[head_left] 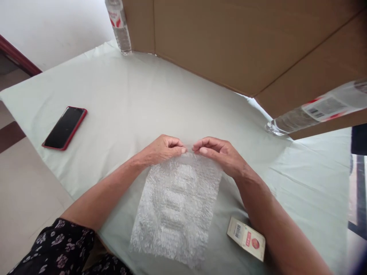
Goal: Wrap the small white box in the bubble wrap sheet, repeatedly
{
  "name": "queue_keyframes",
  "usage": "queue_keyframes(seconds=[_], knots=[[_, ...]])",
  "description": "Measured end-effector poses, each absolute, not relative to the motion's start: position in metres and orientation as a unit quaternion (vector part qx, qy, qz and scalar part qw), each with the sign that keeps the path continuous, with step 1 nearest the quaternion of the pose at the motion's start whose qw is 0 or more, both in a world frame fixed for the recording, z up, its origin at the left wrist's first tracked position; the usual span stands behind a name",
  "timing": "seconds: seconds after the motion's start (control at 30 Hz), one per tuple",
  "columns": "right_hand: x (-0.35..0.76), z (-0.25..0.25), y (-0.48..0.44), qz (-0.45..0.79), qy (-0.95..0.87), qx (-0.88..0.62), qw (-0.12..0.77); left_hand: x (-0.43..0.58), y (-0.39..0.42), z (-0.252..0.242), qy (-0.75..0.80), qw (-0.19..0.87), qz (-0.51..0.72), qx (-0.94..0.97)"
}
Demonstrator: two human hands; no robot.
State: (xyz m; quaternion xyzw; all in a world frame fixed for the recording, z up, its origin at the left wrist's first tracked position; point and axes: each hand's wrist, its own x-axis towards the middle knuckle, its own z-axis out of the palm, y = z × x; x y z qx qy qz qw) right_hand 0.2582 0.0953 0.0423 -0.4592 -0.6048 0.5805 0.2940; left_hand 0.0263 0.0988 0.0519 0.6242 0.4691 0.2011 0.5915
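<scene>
A clear sheet of bubble wrap (177, 214) hangs toward me, its lower part spread over the cloth. My left hand (169, 149) pinches the far edge of it between thumb and fingers. Close beside, my right hand (215, 151) pinches the same edge, with a small gap between the two hands' fingertips. Faint horizontal creases run across the sheet's middle. Under my right forearm lies a small cream-coloured box (247, 238) with a barcode and a red round picture on it.
A phone in a red case (64, 128) lies at the left on the pale green tablecloth (160, 99). Brown cardboard panels (200, 42) stand across the back, with a water bottle (122, 28) at their left and another bottle (315, 109) at the right.
</scene>
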Motion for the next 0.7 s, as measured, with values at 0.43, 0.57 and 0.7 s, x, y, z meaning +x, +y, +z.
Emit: queue_keyframes(seconds=[0.43, 0.57, 0.7], knots=[[0.241, 0.022, 0.091, 0.588, -0.574, -0.469, 0.325, 0.033, 0.093, 0.047, 0.455, 0.627, 0.173, 0.608], [0.242, 0.023, 0.085, 0.536, -0.58, -0.482, 0.38, 0.033, 0.093, 0.047, 0.467, 0.638, 0.167, 0.589], [0.245, 0.028, 0.078, 0.372, -0.672, -0.45, 0.456, 0.033, 0.094, 0.046, 0.466, 0.643, 0.174, 0.583]])
